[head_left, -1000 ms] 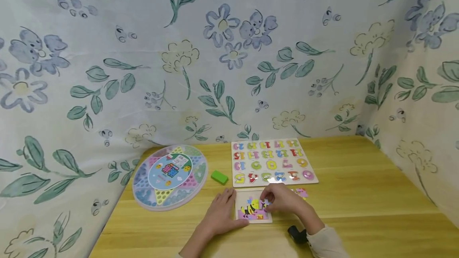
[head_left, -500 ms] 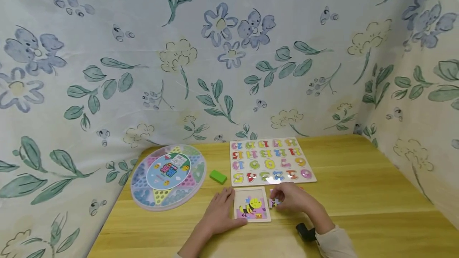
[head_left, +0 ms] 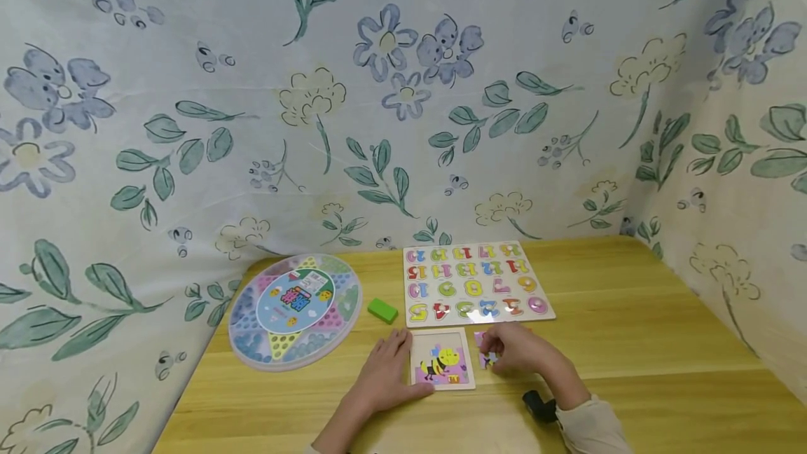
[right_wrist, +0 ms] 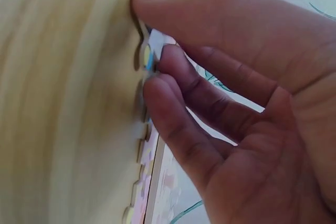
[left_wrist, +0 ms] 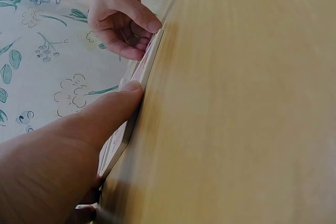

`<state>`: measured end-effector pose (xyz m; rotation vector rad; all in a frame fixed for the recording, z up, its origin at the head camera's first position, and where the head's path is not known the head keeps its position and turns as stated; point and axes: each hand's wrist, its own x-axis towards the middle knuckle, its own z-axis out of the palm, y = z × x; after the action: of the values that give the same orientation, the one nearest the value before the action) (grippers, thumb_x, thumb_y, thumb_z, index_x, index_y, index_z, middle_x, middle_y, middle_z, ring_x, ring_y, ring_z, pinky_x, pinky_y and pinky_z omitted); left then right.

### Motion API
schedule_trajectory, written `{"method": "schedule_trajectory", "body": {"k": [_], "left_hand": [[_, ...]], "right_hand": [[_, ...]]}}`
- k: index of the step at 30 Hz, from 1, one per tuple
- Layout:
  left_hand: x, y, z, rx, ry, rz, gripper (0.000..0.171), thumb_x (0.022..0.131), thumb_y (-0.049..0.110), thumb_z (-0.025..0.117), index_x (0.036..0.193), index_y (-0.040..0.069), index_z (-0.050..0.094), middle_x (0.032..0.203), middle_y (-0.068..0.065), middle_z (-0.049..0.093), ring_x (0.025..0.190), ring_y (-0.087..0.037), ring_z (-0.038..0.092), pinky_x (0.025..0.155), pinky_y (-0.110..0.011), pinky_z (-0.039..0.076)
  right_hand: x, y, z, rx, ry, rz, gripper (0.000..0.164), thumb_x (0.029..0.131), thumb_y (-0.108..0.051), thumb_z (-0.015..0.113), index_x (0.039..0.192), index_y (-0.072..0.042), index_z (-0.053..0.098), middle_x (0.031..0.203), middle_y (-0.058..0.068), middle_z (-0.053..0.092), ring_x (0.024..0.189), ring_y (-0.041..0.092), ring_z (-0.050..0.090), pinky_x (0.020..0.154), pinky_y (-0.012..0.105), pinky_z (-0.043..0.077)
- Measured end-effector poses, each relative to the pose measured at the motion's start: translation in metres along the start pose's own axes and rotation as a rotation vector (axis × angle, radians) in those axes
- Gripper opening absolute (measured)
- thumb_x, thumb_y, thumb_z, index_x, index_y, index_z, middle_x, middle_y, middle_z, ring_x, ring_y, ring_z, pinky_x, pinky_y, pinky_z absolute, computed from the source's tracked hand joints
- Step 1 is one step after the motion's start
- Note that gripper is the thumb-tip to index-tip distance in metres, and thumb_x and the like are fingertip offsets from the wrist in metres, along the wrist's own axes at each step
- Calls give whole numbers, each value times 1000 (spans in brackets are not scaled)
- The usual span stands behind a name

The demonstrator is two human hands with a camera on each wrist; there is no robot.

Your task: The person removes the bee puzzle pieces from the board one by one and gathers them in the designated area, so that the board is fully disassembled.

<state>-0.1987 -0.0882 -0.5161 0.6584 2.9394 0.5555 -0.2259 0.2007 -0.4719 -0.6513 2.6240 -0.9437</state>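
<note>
In the head view, my left hand point(head_left: 386, 375) holds a small square wooden jigsaw tray point(head_left: 468, 387) by its left side. The thumb lies along the tray's near edge, and the fingers reach its far left corner. Inside the tray is a partly filled bee picture point(head_left: 441, 361) on pink, with bare wood showing in the upper part. Just right of the tray, my right hand point(head_left: 520, 350) pinches a pink jigsaw piece point(head_left: 487, 360) with dark marks, low at the table. In the right wrist view, more jigsaw pieces point(right_wrist: 142, 198) lie beside the fingers, partly hidden by the hand.
Behind the tray lies a white number puzzle board point(head_left: 482, 322). A green block point(head_left: 382, 310) sits left of it. Further left is a round game board point(head_left: 246, 352). The wooden table point(head_left: 662, 370) meets a floral cloth point(head_left: 391, 125) at the back.
My right hand has moved from over the tray to the pieces on its right, taking the piece with it, then shifted slightly further. My left hand has stayed on the tray.
</note>
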Motion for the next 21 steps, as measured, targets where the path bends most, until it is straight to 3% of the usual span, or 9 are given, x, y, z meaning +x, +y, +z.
{"method": "schedule_trajectory", "body": {"k": [15,21], "left_hand": [[0,-2,1,7,10,0,109,79,77,55,152,1,29,160,-14,29,149,-32,25,122,-51,22],[0,-1,1,-8,7,-6,109,78,77,56,152,2,29,160,-14,28,149,-32,24,122,-50,22]], "right_hand": [[2,-4,0,4,5,-4,30,64,4,79,90,-5,66,83,3,62,77,17,55,64,21,47],[8,-13,8,-27,32,-54,33,65,-2,81,95,-3,68,82,1,62,74,12,54,63,20,46]]}}
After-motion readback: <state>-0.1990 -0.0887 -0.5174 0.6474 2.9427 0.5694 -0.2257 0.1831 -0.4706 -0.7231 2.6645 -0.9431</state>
